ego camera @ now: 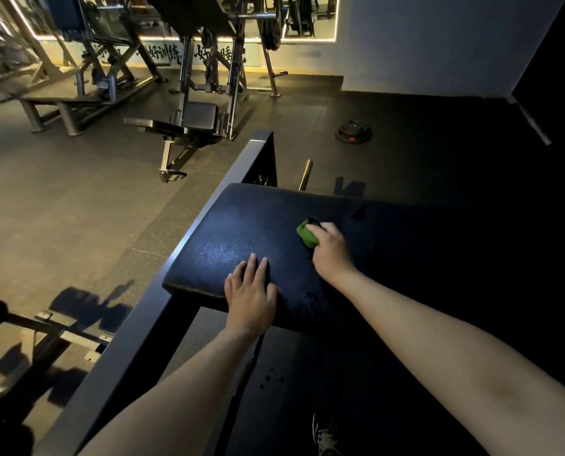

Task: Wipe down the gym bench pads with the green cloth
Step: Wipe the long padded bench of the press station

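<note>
A black textured bench pad [228, 232] fills the middle of the view, its left part lit and its right part in shadow. My right hand [330, 251] presses a folded green cloth [306, 235] onto the pad's centre, fingers curled over it. My left hand [251, 294] lies flat on the pad's near edge, fingers spread, holding nothing. A few dark wet spots show on the pad near its near edge and at its far right.
A grey steel frame beam [189, 258] runs diagonally along the pad's left side. Another bench [189, 121] and weight machines stand on the floor beyond. A weight plate [353, 131] lies on the dark mat at the back right. My shoe [325, 434] shows below.
</note>
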